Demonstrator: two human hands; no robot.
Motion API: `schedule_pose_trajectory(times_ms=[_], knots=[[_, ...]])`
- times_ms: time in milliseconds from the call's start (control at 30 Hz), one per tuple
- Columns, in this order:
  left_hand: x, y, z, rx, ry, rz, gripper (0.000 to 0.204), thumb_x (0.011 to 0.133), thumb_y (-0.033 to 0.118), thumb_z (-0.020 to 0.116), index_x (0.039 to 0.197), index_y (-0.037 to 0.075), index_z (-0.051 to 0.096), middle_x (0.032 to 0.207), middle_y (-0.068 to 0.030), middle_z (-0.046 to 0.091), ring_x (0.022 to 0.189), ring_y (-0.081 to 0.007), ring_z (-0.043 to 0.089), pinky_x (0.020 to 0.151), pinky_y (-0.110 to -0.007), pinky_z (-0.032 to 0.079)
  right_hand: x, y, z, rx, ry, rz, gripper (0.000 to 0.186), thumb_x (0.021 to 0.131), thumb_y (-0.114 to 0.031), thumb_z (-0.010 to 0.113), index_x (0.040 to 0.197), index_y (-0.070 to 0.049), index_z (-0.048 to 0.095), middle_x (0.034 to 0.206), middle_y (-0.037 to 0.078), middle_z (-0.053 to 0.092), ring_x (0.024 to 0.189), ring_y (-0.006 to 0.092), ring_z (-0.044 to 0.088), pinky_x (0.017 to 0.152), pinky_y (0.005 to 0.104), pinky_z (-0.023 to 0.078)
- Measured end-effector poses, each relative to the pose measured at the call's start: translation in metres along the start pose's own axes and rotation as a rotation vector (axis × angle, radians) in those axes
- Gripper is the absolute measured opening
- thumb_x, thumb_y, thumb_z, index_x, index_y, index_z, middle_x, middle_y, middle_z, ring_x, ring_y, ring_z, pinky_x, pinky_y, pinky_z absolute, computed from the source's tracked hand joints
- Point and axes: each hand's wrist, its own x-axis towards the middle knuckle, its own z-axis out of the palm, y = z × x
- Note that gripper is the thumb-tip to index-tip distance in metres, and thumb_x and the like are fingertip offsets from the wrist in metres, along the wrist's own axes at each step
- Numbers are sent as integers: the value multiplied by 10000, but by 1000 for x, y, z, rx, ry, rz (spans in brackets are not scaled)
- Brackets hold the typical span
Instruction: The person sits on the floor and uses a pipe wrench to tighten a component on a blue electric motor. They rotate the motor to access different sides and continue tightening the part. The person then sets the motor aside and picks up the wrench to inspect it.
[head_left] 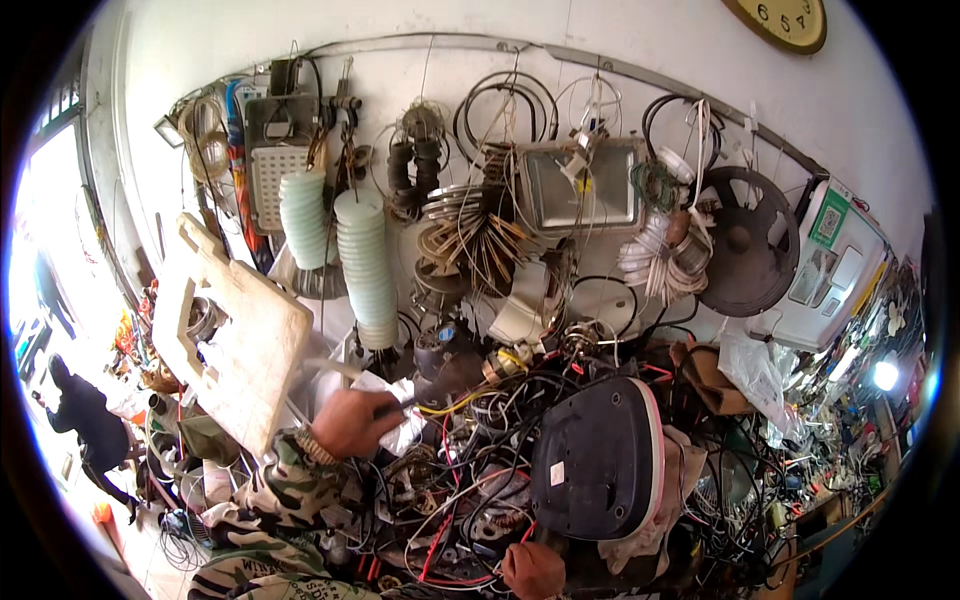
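My left hand (350, 422), in a camouflage sleeve, is closed above the tangle of wires, left of centre. A thin dark piece shows at its fingertips; I cannot make out what it is. A pale blurred strip (330, 368) shows just above that hand. Low in the picture my right hand (533, 570) is closed, its fingers curled, close to a red wire (430, 550). What it holds, if anything, is hidden. Between the hands run black, white and red cables (470, 490). Right of them a black appliance base (598, 460) with a pinkish rim lies on the heap.
A cream cut-out panel (245, 340) leans at the left. Coils, stacked pale discs (366, 265), a floodlight (583, 185) and a dark round grille (745, 240) hang on the wall. A plastic bag (755, 375) and more clutter lie right. A person (88, 425) stands outside, far left.
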Motion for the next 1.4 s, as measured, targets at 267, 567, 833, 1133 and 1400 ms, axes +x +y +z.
schedule_pose_trajectory(times_ms=[267, 567, 833, 1133, 1400], knots=[[-2, 65, 19, 196, -514, 246, 222, 874, 368, 718, 955, 165, 757, 728, -99, 688, 733, -340, 701, 663, -490, 549, -26, -19, -48, 91, 223, -29, 366, 857, -259, 726, 1088, 20, 680, 1121, 218, 664, 974, 394, 642, 876, 518, 519], [-30, 77, 17, 73, -507, 574, 260, 924, 360, 689, 976, 105, 708, 879, -104, 682, 869, -340, 668, 720, -472, 552, -27, -71, -143, 93, 333, -196, 708, 881, -400, 758, 1407, 12, 522, 1371, 288, 565, 1225, 454, 567, 1021, 522, 474], [-59, 63, 12, 44, -318, 612, 248, 923, 330, 703, 1021, 102, 698, 855, -82, 667, 818, -298, 657, 685, -430, 548, -17, -78, -142, 364, 270, -189, 685, 800, -305, 854, 1350, -13, 570, 1241, 235, 646, 1119, 413, 635, 959, 479, 515], [-70, 62, 11, -47, -212, 613, 250, 842, 286, 749, 921, 72, 647, 847, -81, 640, 842, -301, 647, 716, -445, 552, -27, -102, -161, 464, 241, -226, 511, 814, -284, 822, 1219, -26, 646, 1168, 210, 673, 1067, 406, 656, 919, 470, 534], [-66, 50, 20, 37, -74, 510, 370, 797, 383, 799, 981, 79, 696, 803, -77, 616, 800, -291, 640, 667, -429, 526, -18, -78, -144, 287, 404, -381, 444, 852, -308, 843, 1128, -38, 624, 959, 170, 665, 859, 375, 662, 758, 443, 516]])
